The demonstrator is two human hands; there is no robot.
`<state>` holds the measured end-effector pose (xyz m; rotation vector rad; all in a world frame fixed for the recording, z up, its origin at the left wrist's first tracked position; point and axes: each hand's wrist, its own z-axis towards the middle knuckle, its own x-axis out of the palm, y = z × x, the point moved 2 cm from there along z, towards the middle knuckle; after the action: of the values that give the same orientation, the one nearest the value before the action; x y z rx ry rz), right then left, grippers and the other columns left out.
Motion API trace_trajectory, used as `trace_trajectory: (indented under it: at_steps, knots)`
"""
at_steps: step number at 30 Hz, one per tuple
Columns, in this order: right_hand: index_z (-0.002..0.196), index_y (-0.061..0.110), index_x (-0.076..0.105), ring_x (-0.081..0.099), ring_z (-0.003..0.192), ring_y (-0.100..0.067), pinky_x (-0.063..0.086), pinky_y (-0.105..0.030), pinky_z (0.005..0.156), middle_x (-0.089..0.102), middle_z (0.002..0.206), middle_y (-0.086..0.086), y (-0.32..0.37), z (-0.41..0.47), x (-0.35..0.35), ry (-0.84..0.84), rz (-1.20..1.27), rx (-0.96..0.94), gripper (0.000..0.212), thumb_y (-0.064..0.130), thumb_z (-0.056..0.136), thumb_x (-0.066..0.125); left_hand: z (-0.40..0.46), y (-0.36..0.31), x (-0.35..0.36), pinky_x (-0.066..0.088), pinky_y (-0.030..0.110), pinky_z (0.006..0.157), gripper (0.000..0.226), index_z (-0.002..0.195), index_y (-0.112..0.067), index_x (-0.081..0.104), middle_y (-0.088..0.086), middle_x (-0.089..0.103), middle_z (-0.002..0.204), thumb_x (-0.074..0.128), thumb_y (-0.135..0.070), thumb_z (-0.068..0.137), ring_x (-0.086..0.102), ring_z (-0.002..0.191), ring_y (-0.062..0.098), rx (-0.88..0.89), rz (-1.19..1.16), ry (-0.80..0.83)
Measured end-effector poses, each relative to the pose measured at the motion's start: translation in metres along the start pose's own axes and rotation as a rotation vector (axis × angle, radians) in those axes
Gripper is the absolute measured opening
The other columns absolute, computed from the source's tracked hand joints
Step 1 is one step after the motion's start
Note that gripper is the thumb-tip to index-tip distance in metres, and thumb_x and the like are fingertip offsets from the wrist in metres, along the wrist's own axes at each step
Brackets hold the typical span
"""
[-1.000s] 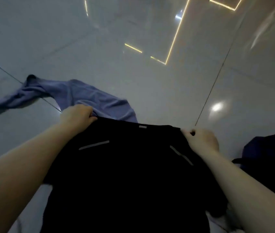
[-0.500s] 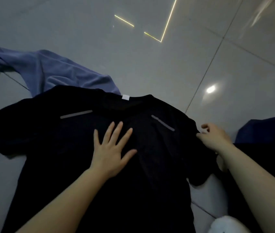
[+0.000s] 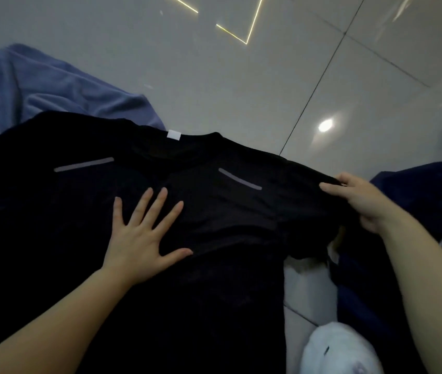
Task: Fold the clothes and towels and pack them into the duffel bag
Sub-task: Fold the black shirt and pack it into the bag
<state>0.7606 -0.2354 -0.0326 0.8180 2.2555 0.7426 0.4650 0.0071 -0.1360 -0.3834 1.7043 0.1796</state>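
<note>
With the black T-shirt (image 3: 214, 238) spread on the tiled floor (image 3: 241, 85), the step in hand looks like the first fold of this garment; nothing seems packed from it yet.

Nearest: a pale rounded item (image 3: 341, 349) at the bottom edge, cut off by the frame; what it is I cannot tell.

Mid: left hand (image 3: 144, 238) lies flat on the shirt's chest, fingers straight and spread, pinning the cloth. Right hand (image 3: 360, 201) pinches the shirt's right shoulder or sleeve edge, fingers curled over the fabric, that side lifted slightly off the floor.

Right of it: a dark navy mass (image 3: 425, 190), probably the duffel bag, touching or overlapping the shirt's right side; its opening is not visible and its edge runs out of frame.

Farther: a blue garment or towel (image 3: 52, 87), rumpled, partly under the shirt's left shoulder, unfolded.

Next move, as a judgement: carry the pinched sleeve inward across the chest while the flat hand holds the body of the shirt from sliding.

Hard to read: black cloth in dim light swallows creases and hem; the lower shirt is hidden under the forearms; floor glare is only reflected lighting.
</note>
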Motion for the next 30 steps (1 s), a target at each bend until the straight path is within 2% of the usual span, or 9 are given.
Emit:
trace_trajectory:
  at_steps: [4,7,14,17,20,23,26,28,30]
  knots:
    - [0.106,0.011,0.065,0.069,0.092,-0.030,0.055,-0.043,0.085,0.071,0.103,-0.012,0.006,-0.003,-0.027,0.194,-0.380,0.136,0.055,0.032,0.060,0.088,0.000,-0.002,0.000,0.002,0.066,0.110,0.089,0.149,-0.031,0.027,0.007,0.017,0.159,0.011,-0.085,0.080,0.013,0.147,0.029,-0.005,0.004,0.009]
    - [0.110,0.012,0.068,0.070,0.094,-0.031,0.051,-0.049,0.094,0.074,0.101,-0.009,0.009,-0.010,-0.035,0.308,-0.567,0.222,0.074,0.025,0.041,0.092,0.000,-0.002,-0.001,0.002,0.066,0.110,0.090,0.150,-0.032,0.025,0.007,0.015,0.159,0.013,-0.086,0.080,0.012,0.147,0.028,-0.008,0.003,0.003]
    - [0.115,0.010,0.065,0.066,0.104,-0.033,0.049,-0.045,0.096,0.070,0.111,-0.013,0.023,-0.018,-0.004,0.331,-0.244,0.083,0.045,0.012,0.070,0.072,0.002,-0.003,0.000,0.003,0.067,0.110,0.092,0.150,-0.031,0.025,0.008,0.015,0.159,0.014,-0.087,0.078,0.012,0.147,0.029,-0.003,0.007,-0.008]
    - [0.113,0.012,0.065,0.061,0.088,-0.028,0.051,-0.033,0.073,0.070,0.101,-0.008,0.032,-0.011,0.040,0.305,-0.159,0.017,0.028,0.005,0.086,0.063,0.002,-0.003,0.000,0.004,0.067,0.110,0.092,0.150,-0.031,0.025,0.007,0.014,0.160,0.014,-0.088,0.078,0.011,0.147,0.029,-0.006,0.009,-0.013]
    - [0.105,0.024,0.063,0.061,0.061,-0.014,0.046,-0.021,0.049,0.064,0.087,-0.002,0.039,-0.013,0.104,0.342,-0.148,0.028,0.013,0.020,0.092,0.060,0.002,-0.002,0.000,0.006,0.068,0.110,0.092,0.150,-0.031,0.026,0.008,0.015,0.159,0.014,-0.087,0.078,0.012,0.147,0.029,0.000,-0.001,-0.019]
    - [0.130,0.023,0.045,0.071,0.073,-0.024,0.058,-0.036,0.058,0.063,0.099,-0.013,0.037,-0.023,0.161,0.477,-0.069,0.090,0.045,0.043,0.092,0.058,0.002,-0.002,0.001,0.006,0.068,0.110,0.092,0.149,-0.030,0.028,0.008,0.016,0.159,0.013,-0.087,0.079,0.012,0.146,0.029,0.001,-0.005,-0.033]
    - [0.138,0.018,0.039,0.068,0.085,-0.023,0.058,-0.040,0.075,0.062,0.105,-0.014,0.026,-0.018,0.176,0.144,0.126,-0.115,0.045,0.026,0.097,0.055,0.002,-0.002,0.002,0.008,0.069,0.109,0.093,0.149,-0.030,0.028,0.008,0.017,0.159,0.013,-0.087,0.078,0.013,0.146,0.029,0.003,0.001,-0.049]
    - [0.139,0.014,0.045,0.059,0.109,-0.021,0.046,-0.029,0.095,0.060,0.120,-0.009,0.012,-0.017,0.174,-0.210,-0.200,-0.411,0.042,0.017,0.097,0.051,0.002,-0.002,0.002,0.009,0.069,0.109,0.093,0.149,-0.030,0.028,0.008,0.016,0.159,0.013,-0.088,0.078,0.012,0.147,0.029,0.004,-0.002,-0.042]
    - [0.147,0.013,0.035,0.032,0.139,-0.024,0.023,-0.032,0.116,0.039,0.148,-0.011,-0.014,-0.014,0.182,-0.275,-0.573,-0.593,0.052,0.027,0.098,0.047,0.001,-0.001,0.003,0.009,0.069,0.109,0.094,0.150,-0.030,0.027,0.007,0.015,0.159,0.013,-0.088,0.077,0.012,0.147,0.029,0.000,-0.010,-0.043]
